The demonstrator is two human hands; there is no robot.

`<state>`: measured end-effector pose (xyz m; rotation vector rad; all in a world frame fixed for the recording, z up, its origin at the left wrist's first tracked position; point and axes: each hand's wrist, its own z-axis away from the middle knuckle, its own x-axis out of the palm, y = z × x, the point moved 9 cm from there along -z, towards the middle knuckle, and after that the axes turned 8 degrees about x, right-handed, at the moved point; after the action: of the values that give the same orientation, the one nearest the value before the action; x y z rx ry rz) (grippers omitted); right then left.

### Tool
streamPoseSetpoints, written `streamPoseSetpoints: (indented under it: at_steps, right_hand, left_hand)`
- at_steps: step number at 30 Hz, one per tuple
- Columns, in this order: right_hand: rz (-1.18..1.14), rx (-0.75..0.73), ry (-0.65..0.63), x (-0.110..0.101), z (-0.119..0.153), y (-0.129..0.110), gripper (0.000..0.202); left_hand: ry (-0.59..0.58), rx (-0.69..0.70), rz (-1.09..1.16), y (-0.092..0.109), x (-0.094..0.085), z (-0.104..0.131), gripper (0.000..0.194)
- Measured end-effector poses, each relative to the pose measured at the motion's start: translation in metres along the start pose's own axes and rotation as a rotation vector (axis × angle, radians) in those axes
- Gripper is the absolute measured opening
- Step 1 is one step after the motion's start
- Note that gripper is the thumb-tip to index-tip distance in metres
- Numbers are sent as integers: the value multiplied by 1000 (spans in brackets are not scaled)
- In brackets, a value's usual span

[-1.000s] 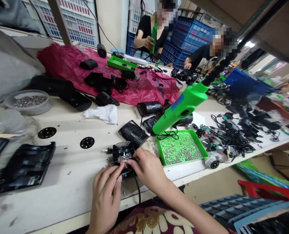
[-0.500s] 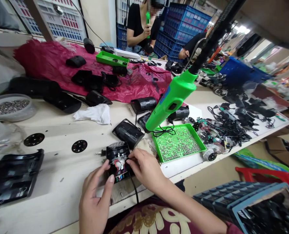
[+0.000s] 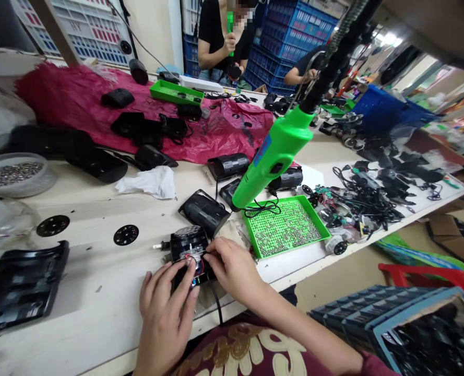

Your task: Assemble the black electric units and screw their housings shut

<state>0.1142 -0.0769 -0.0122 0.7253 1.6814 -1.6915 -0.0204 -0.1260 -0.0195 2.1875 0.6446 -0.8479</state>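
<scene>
A black appliance housing [image 3: 188, 237] with exposed inner parts and thin red wires [image 3: 201, 267] sits on the bench before me. My left hand [image 3: 169, 297] reaches into it, thumb and fingertips closed together at the red wires. My right hand [image 3: 234, 269] pinches at the housing's right edge; its fingertips hide what lies between them. A metal-pronged plug [image 3: 161, 245] sticks out at the left, and a black cord [image 3: 215, 300] runs toward me. Above and to the right hangs a green electric screwdriver [image 3: 273, 159], touched by neither hand.
A green tray [image 3: 255, 245] of small screws stands right of my hands. Black housings [image 3: 204, 211] lie behind. Black discs [image 3: 126, 235] and a black shell [image 3: 24, 282] are at left, near a bowl [image 3: 46, 183] of metal pieces. Co-workers [image 3: 222, 47] sit across.
My left hand has moved right and inward, its spread thumb and fingers coming together on the wires. My right hand stays at the housing's edge. The view has shifted slightly.
</scene>
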Motion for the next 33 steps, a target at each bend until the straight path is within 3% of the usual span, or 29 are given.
streamPoseSetpoints:
  at_steps: [2,6,10,12,18,26,28,33]
  right_hand:
    - [-37,5,-5,-2,1,2,6]
    - [-105,78,-1,-7,4,13,12]
    - [-144,178,-36,-3,6,24,14]
    - [-154,206,-63,1,6,27,19]
    - [-192,232,-112,10,8,30,22]
    - [-215,189,-84,4,7,22,25]
    - [-212,170,-71,-1,6,17,26]
    - [-199,93,-61,-5,1,-1,25]
  left_hand:
    - [53,-119,151,-10,-9,2,52]
    - [200,-566,369,-45,-24,19,32]
    - [211,-908,603,-62,-10,39,47]
    - [201,-961,678,-64,-1,42,53]
    - [160,-920,751,-62,17,39,58]
    - [218,-1007,788,-64,13,38,55]
    - [262,-1074,889,-63,16,38,52]
    - [431,-1343,1407,-44,42,30,44]
